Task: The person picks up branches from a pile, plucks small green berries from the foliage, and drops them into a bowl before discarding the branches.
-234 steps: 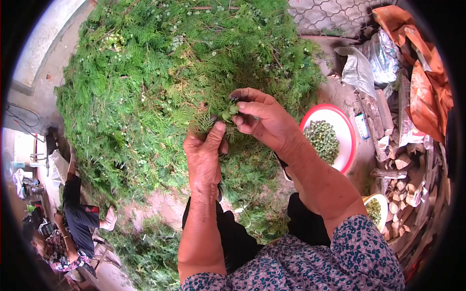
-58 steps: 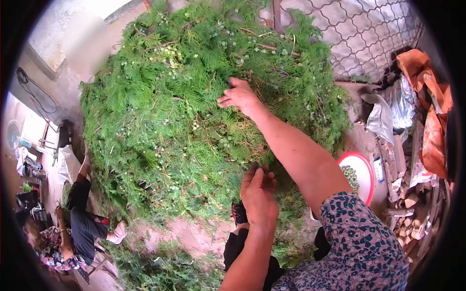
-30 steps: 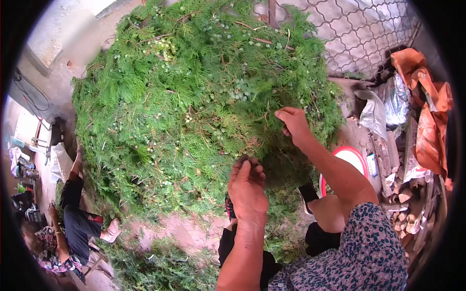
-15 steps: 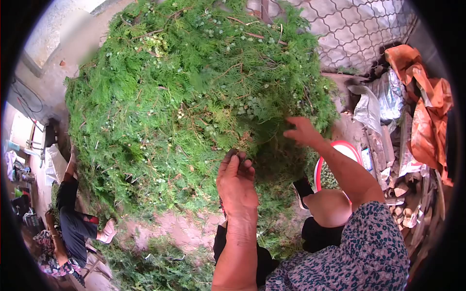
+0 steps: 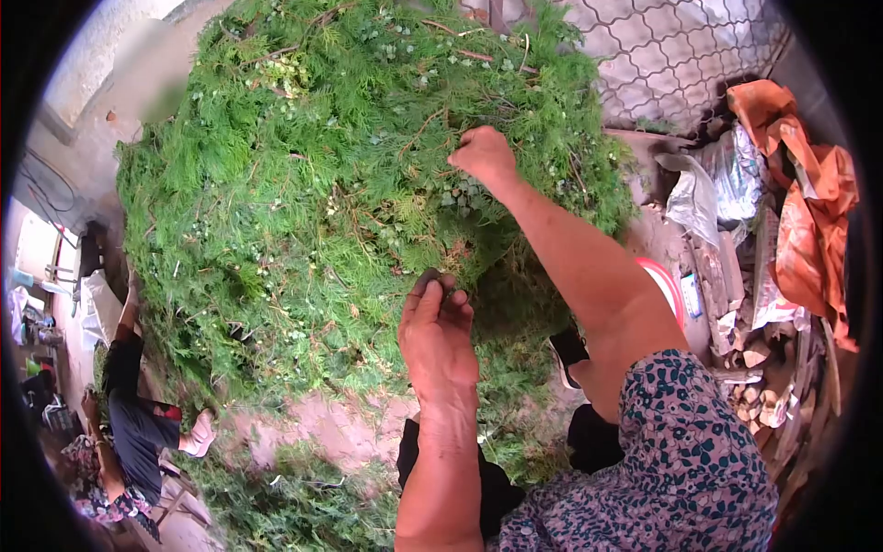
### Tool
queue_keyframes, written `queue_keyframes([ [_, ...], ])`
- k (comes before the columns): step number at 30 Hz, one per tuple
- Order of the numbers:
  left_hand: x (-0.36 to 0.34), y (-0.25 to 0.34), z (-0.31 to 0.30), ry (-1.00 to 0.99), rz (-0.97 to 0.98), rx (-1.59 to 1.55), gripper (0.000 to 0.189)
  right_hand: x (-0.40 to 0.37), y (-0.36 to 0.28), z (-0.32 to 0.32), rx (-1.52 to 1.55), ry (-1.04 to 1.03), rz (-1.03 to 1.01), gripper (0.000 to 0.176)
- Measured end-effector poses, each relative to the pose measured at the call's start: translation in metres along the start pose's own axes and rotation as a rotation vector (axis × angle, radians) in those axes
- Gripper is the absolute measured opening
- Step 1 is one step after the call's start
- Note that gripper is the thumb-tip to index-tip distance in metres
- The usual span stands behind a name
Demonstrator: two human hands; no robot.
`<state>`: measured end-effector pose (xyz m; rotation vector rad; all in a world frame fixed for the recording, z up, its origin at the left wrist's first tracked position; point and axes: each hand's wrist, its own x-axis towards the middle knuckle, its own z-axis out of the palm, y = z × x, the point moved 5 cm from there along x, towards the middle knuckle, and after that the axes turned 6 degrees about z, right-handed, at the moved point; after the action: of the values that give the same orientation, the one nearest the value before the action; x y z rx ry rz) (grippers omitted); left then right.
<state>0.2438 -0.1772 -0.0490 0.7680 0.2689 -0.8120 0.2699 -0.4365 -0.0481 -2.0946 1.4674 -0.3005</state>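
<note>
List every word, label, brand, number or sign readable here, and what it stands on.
No readable text anywhere.
Small blue-and-white rectangular packet: any print is too small to read.
Crumpled white plastic sack with reddish patches: any lettering is too blurred to read.

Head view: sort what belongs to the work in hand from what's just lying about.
Seem part of the work:
heap of green branches
right hand, over the heap
left hand, fingers curled, at the heap's near side
red-rimmed basin, probably; mostly hidden

Apparently just lying about:
orange sheet
pale sack
chopped wood
</note>
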Motion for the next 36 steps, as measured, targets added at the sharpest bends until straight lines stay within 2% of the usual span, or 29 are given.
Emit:
queue_keyframes([
  [1, 0.0, 0.001, 0.0, 0.008, 0.004, -0.011, 0.024, 0.001, 0.0, -0.005, 0.061, -0.067, 0.034, 0.03],
  [2, -0.001, 0.001, 0.0, 0.009, -0.001, -0.014, 0.024, 0.0, -0.001, -0.011, 0.056, -0.066, 0.037, 0.03],
  [6, -0.003, 0.003, 0.0, -0.006, -0.001, -0.027, 0.025, -0.013, -0.015, -0.048, 0.203, 0.044, -0.071, 0.034],
  [9, -0.003, 0.003, -0.002, -0.028, -0.004, -0.024, 0.024, -0.025, -0.018, -0.081, 0.779, -0.075, 0.053, 0.023],
  [14, -0.004, -0.002, 0.004, -0.078, -0.013, 0.01, 0.022, -0.02, 0.01, -0.078, 1.072, -0.168, 0.126, 0.017],
  [16, -0.006, -0.005, 0.006, -0.106, -0.017, 0.107, 0.023, -0.031, 0.019, -0.071, 1.44, -0.118, 0.109, 0.017],
  [18, -0.005, -0.01, 0.008, -0.141, -0.021, 0.145, 0.025, -0.048, 0.026, -0.063, 1.522, -0.145, 0.133, 0.019],
  [20, -0.006, -0.017, 0.013, -0.17, -0.025, 0.183, 0.026, -0.069, 0.032, -0.051, 1.742, -0.17, 0.161, 0.021],
  [24, -0.008, -0.028, 0.029, -0.213, 0.017, 0.23, 0.024, -0.12, 0.033, -0.036, 1.869, -0.216, 0.146, 0.02],
  [30, -0.001, -0.029, 0.035, -0.231, 0.037, -0.029, 0.017, -0.182, 0.028, -0.021, 1.907, -0.338, 0.207, 0.015],
  [33, -0.001, -0.026, 0.032, -0.237, 0.07, -0.024, 0.015, -0.194, 0.033, -0.023, 1.607, -0.311, 0.096, 0.016],
  [36, 0.0, -0.03, 0.034, -0.264, 0.075, -0.014, 0.015, -0.204, 0.04, -0.015, 1.63, -0.365, 0.175, 0.016],
])
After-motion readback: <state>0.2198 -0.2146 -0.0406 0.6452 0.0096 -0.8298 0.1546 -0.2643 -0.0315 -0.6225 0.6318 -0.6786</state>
